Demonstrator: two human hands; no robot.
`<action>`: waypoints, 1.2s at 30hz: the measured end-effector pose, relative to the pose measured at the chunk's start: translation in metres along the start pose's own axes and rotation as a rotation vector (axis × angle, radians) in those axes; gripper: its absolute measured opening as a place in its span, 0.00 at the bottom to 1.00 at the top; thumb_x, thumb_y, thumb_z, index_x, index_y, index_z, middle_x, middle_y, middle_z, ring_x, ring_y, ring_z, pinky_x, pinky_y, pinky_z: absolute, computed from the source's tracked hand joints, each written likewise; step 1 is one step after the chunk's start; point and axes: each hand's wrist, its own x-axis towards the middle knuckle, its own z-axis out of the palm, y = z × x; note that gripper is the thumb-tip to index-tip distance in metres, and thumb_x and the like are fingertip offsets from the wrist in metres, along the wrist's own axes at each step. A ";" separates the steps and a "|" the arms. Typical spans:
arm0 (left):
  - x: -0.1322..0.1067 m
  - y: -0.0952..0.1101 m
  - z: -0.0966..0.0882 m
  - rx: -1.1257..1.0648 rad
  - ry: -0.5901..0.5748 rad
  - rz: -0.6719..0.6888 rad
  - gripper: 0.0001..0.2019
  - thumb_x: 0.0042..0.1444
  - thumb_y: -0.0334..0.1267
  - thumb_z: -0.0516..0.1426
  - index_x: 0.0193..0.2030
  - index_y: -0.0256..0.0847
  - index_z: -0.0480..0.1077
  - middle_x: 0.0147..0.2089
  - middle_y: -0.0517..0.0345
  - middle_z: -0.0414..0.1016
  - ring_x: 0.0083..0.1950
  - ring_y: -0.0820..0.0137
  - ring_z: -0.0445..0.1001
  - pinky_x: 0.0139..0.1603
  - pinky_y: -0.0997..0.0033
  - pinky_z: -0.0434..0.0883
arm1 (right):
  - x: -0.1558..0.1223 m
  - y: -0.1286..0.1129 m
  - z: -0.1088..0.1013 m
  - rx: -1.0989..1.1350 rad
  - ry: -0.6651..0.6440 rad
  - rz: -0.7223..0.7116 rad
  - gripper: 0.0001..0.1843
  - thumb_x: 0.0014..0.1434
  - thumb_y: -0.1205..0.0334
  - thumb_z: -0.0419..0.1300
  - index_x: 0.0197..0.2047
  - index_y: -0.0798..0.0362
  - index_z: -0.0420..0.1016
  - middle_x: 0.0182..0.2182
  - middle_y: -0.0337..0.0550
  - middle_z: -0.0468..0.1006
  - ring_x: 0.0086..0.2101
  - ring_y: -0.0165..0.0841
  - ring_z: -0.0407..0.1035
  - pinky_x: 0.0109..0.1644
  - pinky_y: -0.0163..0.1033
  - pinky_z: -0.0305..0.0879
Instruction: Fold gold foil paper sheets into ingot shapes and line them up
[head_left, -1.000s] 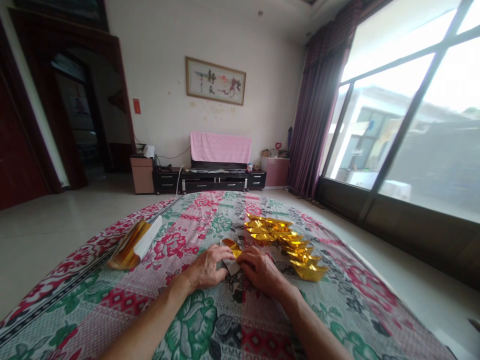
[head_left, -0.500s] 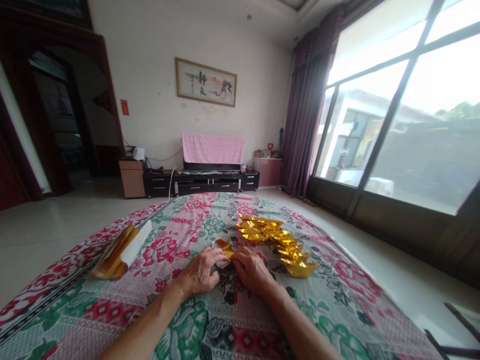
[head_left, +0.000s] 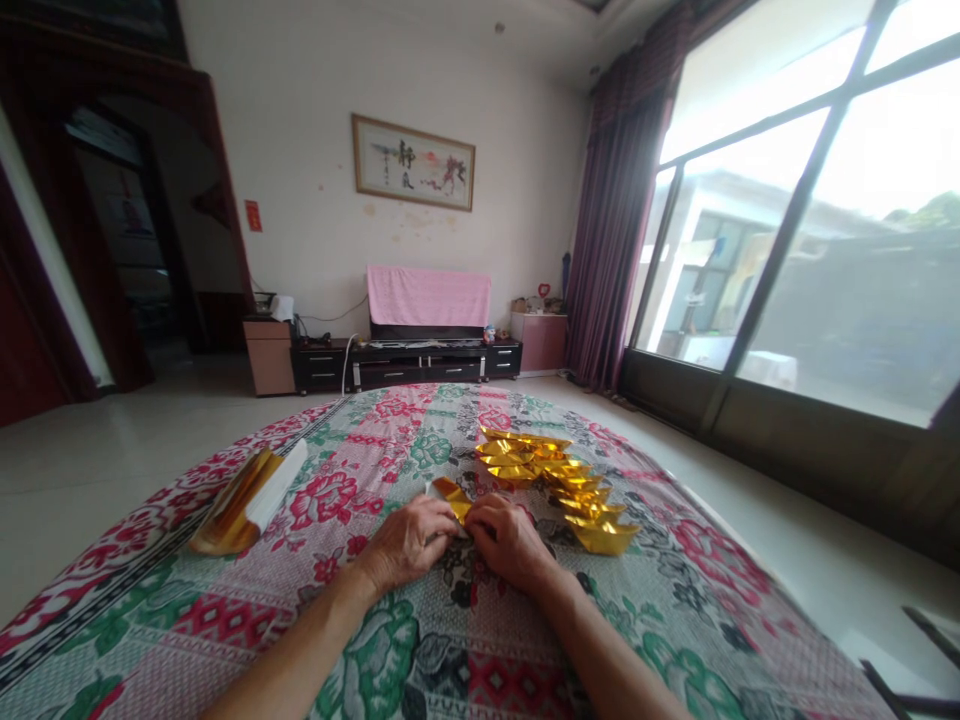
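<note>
My left hand [head_left: 409, 545] and my right hand [head_left: 510, 540] rest side by side on a flowered cloth [head_left: 420, 640], fingers curled and pinched on a small gold foil paper [head_left: 452, 493] that sticks out between them. Its white back shows at the left edge. To the right, just beyond my right hand, lies a row of several folded gold paper ingots [head_left: 562, 475]. Both forearms reach in from the bottom of the view.
A stack of flat gold foil sheets [head_left: 244, 500] lies at the cloth's left side. Beyond are tiled floor, a low dark TV cabinet [head_left: 420, 362] with a pink cover, a framed picture, purple curtains and a large window [head_left: 810, 220] on the right.
The hands drew closer together over the gold paper, hiding more of it. The camera view shifted slightly; the ingots and the sheet stack stayed put.
</note>
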 end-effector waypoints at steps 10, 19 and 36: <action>0.000 0.000 0.001 -0.053 0.048 -0.067 0.09 0.54 0.34 0.53 0.35 0.45 0.76 0.42 0.59 0.76 0.45 0.70 0.70 0.50 0.69 0.66 | 0.002 -0.003 0.002 -0.075 -0.010 0.038 0.08 0.55 0.71 0.55 0.29 0.54 0.74 0.30 0.41 0.72 0.35 0.28 0.66 0.40 0.32 0.60; 0.004 0.006 0.006 -0.019 0.120 -0.152 0.07 0.54 0.34 0.53 0.32 0.42 0.73 0.36 0.58 0.75 0.41 0.70 0.70 0.47 0.69 0.66 | 0.001 0.003 0.004 -0.087 0.017 0.073 0.07 0.55 0.68 0.56 0.30 0.52 0.75 0.33 0.40 0.73 0.37 0.29 0.66 0.43 0.33 0.59; 0.010 0.005 0.019 0.095 0.181 -0.286 0.04 0.50 0.31 0.52 0.26 0.40 0.65 0.31 0.56 0.69 0.38 0.68 0.68 0.43 0.67 0.64 | 0.002 0.001 0.009 -0.089 0.047 0.187 0.06 0.51 0.70 0.57 0.30 0.53 0.75 0.33 0.42 0.74 0.38 0.31 0.66 0.45 0.34 0.60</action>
